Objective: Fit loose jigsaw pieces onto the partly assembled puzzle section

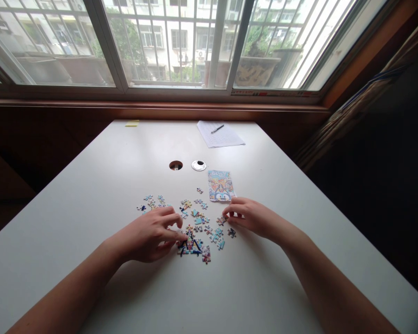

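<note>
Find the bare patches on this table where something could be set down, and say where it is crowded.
Free: the left side of the table, between the loose pieces and its left edge; the near strip between the forearms; the stretch between the hole and the paper. Crowded: the middle, around the left hand, right hand, joined pieces and picture card.

Loose puzzle pieces lie scattered on the table, between the left hand and the right hand, with a joined cluster of pieces just right of the left fingertips. A picture card lies just behind the right hand. Farther back sit a round hole and a cap side by side, then a sheet of paper with a pen on it near the window.
</note>
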Motion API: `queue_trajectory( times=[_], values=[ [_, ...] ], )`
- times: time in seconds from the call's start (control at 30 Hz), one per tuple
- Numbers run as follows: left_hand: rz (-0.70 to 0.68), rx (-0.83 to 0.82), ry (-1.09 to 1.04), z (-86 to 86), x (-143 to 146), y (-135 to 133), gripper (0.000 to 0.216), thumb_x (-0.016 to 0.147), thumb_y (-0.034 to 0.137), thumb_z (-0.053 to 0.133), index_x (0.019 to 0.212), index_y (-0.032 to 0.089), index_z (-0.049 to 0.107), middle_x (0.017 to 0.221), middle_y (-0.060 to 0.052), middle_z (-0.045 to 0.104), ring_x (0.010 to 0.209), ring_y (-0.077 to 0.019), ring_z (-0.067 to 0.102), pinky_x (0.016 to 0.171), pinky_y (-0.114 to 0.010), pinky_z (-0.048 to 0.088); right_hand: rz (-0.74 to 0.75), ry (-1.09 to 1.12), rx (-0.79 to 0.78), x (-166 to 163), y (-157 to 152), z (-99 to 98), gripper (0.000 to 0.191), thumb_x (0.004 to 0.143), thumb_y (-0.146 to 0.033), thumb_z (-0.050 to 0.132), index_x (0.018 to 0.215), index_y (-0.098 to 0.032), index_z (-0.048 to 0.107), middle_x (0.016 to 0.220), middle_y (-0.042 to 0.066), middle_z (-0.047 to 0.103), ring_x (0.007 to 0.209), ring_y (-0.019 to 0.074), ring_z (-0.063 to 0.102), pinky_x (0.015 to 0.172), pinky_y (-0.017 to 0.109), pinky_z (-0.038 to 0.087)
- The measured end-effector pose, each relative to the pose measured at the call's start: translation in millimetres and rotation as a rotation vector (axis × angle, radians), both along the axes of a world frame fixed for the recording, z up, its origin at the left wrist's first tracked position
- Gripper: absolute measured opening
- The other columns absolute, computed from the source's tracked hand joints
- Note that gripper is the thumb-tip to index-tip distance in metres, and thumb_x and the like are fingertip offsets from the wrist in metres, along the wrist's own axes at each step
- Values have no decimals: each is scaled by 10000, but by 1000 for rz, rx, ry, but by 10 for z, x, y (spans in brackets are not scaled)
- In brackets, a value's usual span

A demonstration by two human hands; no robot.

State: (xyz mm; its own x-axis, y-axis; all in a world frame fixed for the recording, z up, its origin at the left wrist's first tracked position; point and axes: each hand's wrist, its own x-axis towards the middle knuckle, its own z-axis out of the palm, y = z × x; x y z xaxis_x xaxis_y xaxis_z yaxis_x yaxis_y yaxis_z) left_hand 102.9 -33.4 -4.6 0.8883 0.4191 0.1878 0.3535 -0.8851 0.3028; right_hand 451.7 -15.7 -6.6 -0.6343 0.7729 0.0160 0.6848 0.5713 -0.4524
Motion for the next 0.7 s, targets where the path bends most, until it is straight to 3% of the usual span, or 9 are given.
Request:
queue_trajectory(
  times=[0.43,0.7],
  values=[
    [-14,-3,-2,-9,-2,0,432,838,130,645,1214,342,653,1076,-55,635,930,-218,542,820,-377,508,1,-11,-51,-23,4,-12,120,949,-260,627,928,-219,738,966,61,680,886,191,615,771,315,488],
    [-10,11,-10,-15,-4,9,420,827,133,675,1189,345,661,1052,-39,636,920,-203,560,813,-354,503,34,50,-36,-60,-51,-10,128,957,-308,635,974,-220,727,998,67,653,904,190,596,773,315,493]
  ],
)
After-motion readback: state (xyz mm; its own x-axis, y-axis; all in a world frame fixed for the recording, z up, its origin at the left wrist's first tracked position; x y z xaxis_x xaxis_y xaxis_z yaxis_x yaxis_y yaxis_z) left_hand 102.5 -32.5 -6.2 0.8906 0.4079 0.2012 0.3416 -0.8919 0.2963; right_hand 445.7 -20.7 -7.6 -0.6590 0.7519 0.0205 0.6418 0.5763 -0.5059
